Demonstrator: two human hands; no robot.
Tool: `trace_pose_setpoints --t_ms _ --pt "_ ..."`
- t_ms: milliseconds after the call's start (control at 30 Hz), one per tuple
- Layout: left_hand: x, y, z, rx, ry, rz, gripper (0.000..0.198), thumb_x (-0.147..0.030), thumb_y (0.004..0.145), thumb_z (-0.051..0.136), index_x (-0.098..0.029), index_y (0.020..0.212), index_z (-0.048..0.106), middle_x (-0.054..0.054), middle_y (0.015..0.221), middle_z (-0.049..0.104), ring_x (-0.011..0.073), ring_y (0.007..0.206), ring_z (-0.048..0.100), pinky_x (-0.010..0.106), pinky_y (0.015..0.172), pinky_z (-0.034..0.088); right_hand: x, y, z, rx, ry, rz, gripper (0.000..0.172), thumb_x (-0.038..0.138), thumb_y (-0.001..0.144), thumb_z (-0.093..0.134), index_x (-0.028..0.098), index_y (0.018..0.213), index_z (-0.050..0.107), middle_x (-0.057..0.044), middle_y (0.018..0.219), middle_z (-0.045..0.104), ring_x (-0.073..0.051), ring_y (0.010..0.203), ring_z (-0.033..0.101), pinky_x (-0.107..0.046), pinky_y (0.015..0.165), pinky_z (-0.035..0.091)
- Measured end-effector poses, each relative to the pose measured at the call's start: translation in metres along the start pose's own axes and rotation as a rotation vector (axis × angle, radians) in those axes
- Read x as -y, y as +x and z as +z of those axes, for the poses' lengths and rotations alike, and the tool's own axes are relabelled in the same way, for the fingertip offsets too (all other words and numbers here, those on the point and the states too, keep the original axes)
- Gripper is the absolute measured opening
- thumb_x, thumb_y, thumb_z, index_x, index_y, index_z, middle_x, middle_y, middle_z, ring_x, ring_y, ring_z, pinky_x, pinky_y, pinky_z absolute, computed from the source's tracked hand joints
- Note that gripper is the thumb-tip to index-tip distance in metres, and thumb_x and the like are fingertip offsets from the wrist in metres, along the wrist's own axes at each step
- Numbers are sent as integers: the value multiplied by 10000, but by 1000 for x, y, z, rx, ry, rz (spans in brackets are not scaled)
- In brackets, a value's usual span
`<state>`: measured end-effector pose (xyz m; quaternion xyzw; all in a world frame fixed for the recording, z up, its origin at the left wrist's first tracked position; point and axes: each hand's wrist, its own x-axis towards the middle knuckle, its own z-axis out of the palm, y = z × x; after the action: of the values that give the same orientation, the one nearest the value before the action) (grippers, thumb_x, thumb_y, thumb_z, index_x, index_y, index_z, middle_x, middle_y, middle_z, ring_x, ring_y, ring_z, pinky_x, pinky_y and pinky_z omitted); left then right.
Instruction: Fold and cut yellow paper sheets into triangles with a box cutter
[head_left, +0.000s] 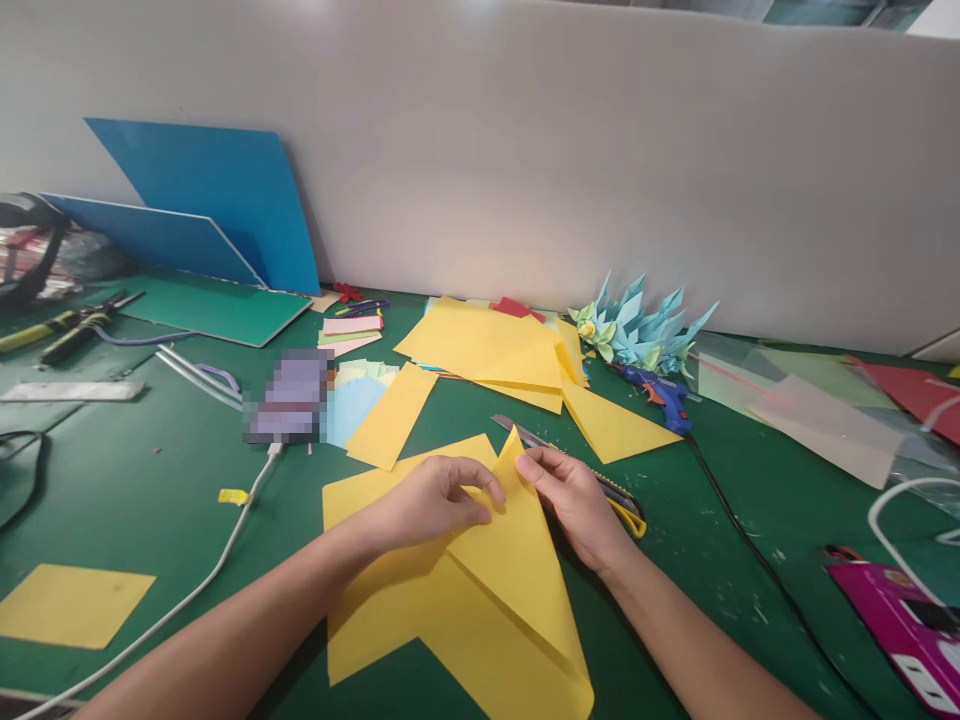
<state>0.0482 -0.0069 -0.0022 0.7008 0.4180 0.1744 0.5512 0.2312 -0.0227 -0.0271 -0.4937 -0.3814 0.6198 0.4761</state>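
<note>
A sheet of yellow paper [517,570], folded over with its tip raised, stands partly lifted in front of me. My right hand [577,500] pinches its upper right edge between thumb and fingers. Over the paper's left side, my left hand [439,500] hovers or rests with fingers curled and a gap between thumb and forefinger; nothing shows in it. Beneath lies another yellow sheet [367,590]. Behind my right hand is a utility knife [626,495] with a yellow end, its blade toward the upper left and its middle partly hidden.
Further back lie stacked yellow sheets [487,340] and a blue glue gun [664,395], its black cord running right. Folded blue paper pieces [645,320] stand by the wall. At left are a blurred phone-like device [291,395], a white cable [240,530] and pliers [75,335].
</note>
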Motion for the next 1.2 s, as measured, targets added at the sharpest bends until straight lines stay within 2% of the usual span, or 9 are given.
trace_pose_setpoints --t_ms 167,300,500,700,900,1200 --pt "-1 0 0 6 82 6 311 -213 716 591 -228 1003 711 -13 885 675 111 656 536 194 566 407 3 -1 0 7 38 7 427 534 528 807 191 609 565 26 597 556 -133 582 485 -272 578 395" --pt "1 1 0 16 94 22 335 -218 723 584 -240 1032 712 -13 973 698 143 760 596 200 617 438 2 0 0 -8 39 28 447 536 495 820 192 595 551 30 577 542 -132 569 476 -278 578 398" --pt "-1 0 -1 29 112 27 358 -206 729 579 -243 1063 703 -8 1023 699 162 827 611 207 656 452 0 1 0 -24 35 17 446 533 479 826 191 560 551 37 556 529 -124 562 458 -271 573 380" --pt "-3 -1 -1 56 76 14 410 -194 727 565 -235 1119 679 1 990 688 130 711 557 202 606 427 6 -1 1 -38 82 53 411 468 438 858 183 567 592 38 571 551 -117 574 473 -262 585 380" --pt "0 -4 -1 101 72 9 472 -176 739 537 -266 1192 635 -13 918 659 68 524 397 193 525 367 13 -3 5 -50 117 66 402 460 448 851 187 563 580 52 526 508 -96 516 438 -240 536 353" --pt "1 -4 -1 126 68 7 550 -145 732 524 -280 1263 573 19 1125 650 92 618 497 200 590 426 13 -2 3 -17 87 45 391 481 471 834 184 583 606 45 534 510 -91 509 410 -247 530 339"
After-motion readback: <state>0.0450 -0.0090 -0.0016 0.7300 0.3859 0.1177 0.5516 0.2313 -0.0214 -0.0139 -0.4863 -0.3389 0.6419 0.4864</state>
